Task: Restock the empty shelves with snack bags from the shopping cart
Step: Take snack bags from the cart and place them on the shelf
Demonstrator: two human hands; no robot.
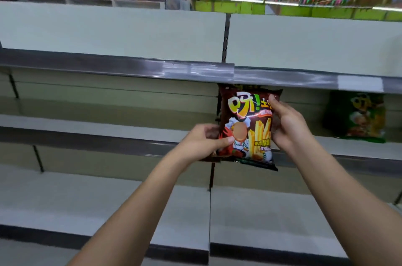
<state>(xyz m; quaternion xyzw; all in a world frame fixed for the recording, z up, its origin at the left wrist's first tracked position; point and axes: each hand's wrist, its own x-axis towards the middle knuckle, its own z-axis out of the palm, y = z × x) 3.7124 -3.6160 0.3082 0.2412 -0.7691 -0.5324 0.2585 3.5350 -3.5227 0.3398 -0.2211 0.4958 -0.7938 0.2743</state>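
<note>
A dark brown snack bag (248,126) with yellow fries printed on it stands upright at the front of the middle shelf (108,128), just right of the shelf post. My left hand (204,141) grips its lower left edge, thumb across the front. My right hand (285,122) holds its right side, fingers curled round the upper edge. Another dark bag shows just behind its top. A green snack bag (356,117) stands on the same shelf further right. The shopping cart is out of view.
Beige shelves run left to right in several tiers: a top shelf (130,65) with a grey price rail, the middle one, and lower ones (87,204). A dark upright post (226,37) splits the bays. Ceiling lights and coloured bunting hang beyond.
</note>
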